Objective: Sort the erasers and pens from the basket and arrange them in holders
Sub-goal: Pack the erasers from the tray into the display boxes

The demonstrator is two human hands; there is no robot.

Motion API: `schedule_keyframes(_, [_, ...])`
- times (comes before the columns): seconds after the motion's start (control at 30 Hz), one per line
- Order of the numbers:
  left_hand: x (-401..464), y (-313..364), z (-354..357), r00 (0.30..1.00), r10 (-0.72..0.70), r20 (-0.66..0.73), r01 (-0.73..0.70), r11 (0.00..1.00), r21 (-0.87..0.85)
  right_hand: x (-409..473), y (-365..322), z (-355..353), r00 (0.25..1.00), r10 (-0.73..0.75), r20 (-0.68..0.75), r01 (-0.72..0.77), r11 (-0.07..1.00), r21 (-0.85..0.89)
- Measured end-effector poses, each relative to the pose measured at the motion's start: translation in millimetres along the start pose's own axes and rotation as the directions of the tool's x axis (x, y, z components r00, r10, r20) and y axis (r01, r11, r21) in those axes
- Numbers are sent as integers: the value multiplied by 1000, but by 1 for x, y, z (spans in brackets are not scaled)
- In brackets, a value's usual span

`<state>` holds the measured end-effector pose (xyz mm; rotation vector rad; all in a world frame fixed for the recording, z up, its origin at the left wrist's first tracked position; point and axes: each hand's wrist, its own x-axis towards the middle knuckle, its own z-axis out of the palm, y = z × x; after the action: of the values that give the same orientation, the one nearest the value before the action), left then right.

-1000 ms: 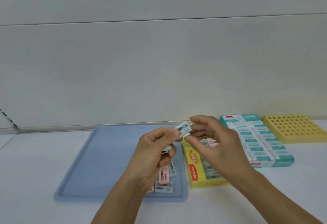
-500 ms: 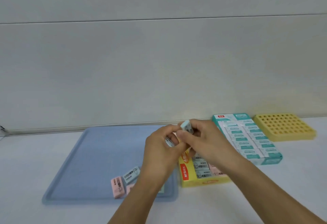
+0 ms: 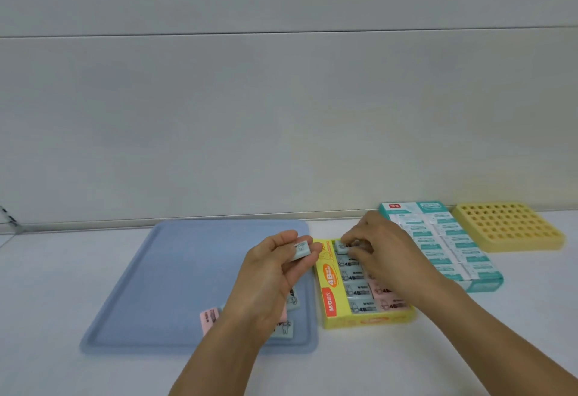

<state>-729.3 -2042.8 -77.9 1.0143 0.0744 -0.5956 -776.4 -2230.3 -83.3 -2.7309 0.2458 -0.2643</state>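
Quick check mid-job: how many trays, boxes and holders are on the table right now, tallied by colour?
Blue: 1, the tray
Yellow: 2, the eraser box and the grid holder
Teal: 1, the teal box
Total: 4

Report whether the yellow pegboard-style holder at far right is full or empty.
Empty as far as visible: the yellow plastic holder with a grid of round holes shows only open holes, with no pens standing in it.
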Motion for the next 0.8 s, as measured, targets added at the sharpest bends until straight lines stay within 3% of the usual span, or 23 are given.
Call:
schedule_keyframes(0.17, [-3,-3,-1,999,-47,24,50,989,-141,0,-1,0,1000,-7,-28,9,997,83])
schedule_keyframes(0.27, [-5,-3,2,998,-21,55,30,984,-175,-6,-13,-9,989,-45,-141,74,975,209])
schedule_keyframes(0.37, [-6,-5,10,995,2,101,17,982,-189,-14,-35,-9,994,-72,-84,96,939,331])
schedule_keyframes(0.47, [-9,-6,21,982,44,184,-5,978,-208,-14,-47,-4,994,56,-97,-8,900,436])
schedule_keyframes(0.57, [-9,-12,30,959,88,270,-91,996,-1,-13,-48,-8,977,211,-27,-120,654,747])
schedule_keyframes(0.63, [-9,-17,37,953,108,284,-169,965,200,-15,-50,-11,970,240,-29,-101,511,853])
schedule_keyframes(0.7, [-12,-22,44,943,116,312,-220,921,321,-16,-52,-12,969,235,-78,-55,513,857])
schedule_keyframes(0.8, [-12,-19,48,923,96,373,-225,920,320,-16,-45,-13,972,218,-83,-42,514,857])
